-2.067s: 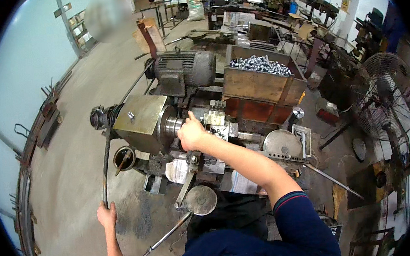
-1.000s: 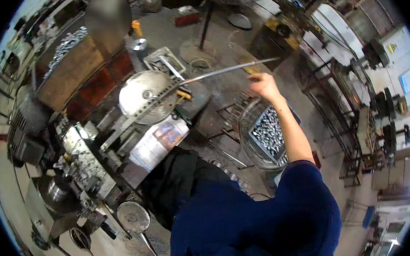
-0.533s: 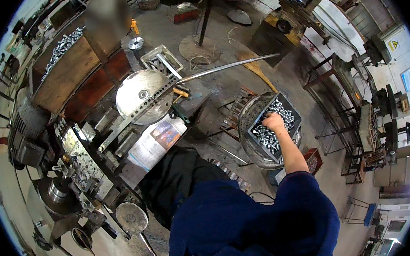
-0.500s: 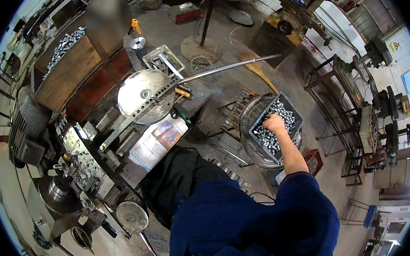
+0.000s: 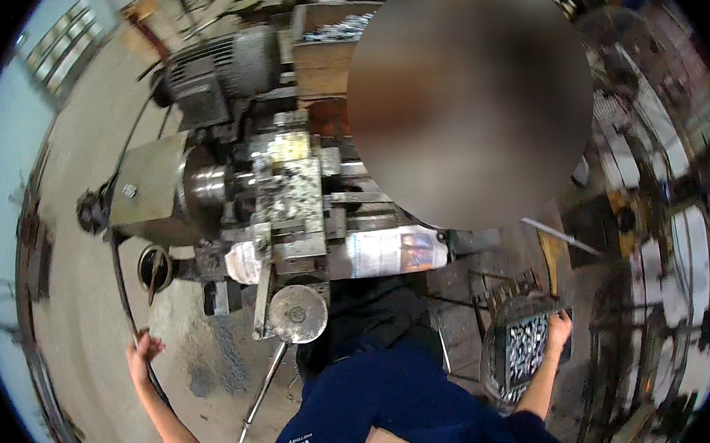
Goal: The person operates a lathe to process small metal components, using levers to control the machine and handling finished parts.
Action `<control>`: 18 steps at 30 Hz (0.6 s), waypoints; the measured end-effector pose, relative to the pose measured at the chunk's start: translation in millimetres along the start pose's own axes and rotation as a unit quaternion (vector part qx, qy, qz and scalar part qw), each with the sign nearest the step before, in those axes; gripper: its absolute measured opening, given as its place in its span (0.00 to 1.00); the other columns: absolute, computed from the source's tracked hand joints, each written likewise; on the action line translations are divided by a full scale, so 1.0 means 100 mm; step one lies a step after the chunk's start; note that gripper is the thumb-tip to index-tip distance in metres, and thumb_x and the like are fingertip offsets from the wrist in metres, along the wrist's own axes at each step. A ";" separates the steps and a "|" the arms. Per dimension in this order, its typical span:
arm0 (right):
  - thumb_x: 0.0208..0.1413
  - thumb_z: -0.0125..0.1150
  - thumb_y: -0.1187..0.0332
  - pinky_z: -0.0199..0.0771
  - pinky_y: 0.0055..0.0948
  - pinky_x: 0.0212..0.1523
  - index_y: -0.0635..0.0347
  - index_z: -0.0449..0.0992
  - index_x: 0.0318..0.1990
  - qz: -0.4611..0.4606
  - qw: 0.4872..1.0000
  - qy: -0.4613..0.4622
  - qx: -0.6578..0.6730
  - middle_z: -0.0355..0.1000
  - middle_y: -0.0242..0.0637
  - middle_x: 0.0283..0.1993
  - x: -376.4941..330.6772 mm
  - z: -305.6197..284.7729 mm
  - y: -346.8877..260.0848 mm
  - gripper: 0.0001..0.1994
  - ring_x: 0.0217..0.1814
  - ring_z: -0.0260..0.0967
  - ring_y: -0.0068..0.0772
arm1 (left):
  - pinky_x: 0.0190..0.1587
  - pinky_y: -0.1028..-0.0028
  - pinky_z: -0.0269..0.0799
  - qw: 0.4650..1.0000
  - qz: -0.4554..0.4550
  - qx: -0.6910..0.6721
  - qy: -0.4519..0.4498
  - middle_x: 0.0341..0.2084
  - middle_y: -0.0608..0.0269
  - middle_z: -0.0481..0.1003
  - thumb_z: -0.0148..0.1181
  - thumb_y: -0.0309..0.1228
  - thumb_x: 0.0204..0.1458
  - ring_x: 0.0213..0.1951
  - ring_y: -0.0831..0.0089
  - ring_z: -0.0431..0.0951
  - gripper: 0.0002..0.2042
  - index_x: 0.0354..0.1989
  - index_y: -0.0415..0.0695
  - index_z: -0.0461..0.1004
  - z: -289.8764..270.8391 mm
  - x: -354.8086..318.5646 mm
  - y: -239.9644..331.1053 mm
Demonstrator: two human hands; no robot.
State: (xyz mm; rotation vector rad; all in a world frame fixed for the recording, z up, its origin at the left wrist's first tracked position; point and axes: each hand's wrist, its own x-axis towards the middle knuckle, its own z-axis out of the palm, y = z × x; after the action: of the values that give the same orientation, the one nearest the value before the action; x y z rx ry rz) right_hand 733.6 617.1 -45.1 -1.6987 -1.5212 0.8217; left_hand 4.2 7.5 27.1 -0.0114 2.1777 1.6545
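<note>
- The right hand (image 5: 557, 328) reaches down at the far edge of a bin of small metal parts (image 5: 527, 348); whether its fingers have closed on a piece I cannot tell.
- To my eye it does best taking one part cleanly, clear of the bin's rim.
- The left hand (image 5: 142, 354) is stretched out low to the left, fingers wrapped around a thin curved lever (image 5: 119, 279) beside the lathe (image 5: 287, 193).
- Both arms are spread wide, elbows nearly straight.

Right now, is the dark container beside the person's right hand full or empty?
Not empty. The dark container holds a heap of small shiny metal pieces; the right hand rests at its edge.
</note>
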 end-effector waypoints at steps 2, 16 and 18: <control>0.47 0.57 0.66 0.71 0.31 0.46 0.73 0.68 0.50 0.040 0.990 -0.026 0.134 0.68 0.41 0.45 0.30 -0.08 -0.08 0.24 0.44 0.70 0.37 | 0.33 0.70 0.76 1.000 -0.011 0.013 -0.010 0.25 0.56 0.73 0.58 0.39 0.49 0.27 0.67 0.77 0.24 0.46 0.32 0.65 0.08 -0.03 0.11; 0.26 0.58 0.75 0.66 0.34 0.52 0.61 0.76 0.39 -0.612 0.602 -0.506 0.089 0.65 0.49 0.52 -1.68 3.54 -4.81 0.23 0.51 0.66 0.47 | 0.30 0.64 0.68 0.895 0.060 0.416 0.149 0.20 0.51 0.72 0.61 0.36 0.40 0.25 0.63 0.75 0.18 0.36 0.34 0.69 0.07 -0.36 0.03; 0.28 0.57 0.70 0.67 0.37 0.47 0.67 0.77 0.31 -0.719 0.559 -0.410 -0.055 0.66 0.49 0.45 -1.89 3.97 -4.97 0.16 0.47 0.65 0.47 | 0.30 0.60 0.67 0.893 0.050 0.420 0.153 0.21 0.45 0.72 0.61 0.36 0.40 0.27 0.53 0.74 0.17 0.32 0.35 0.69 0.20 -0.55 0.20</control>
State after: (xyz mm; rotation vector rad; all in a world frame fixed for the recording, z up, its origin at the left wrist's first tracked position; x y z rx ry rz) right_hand 111.6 495.1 151.0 0.4792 -2.7670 0.4644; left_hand 55.7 19.7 58.7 0.0910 3.0055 0.6501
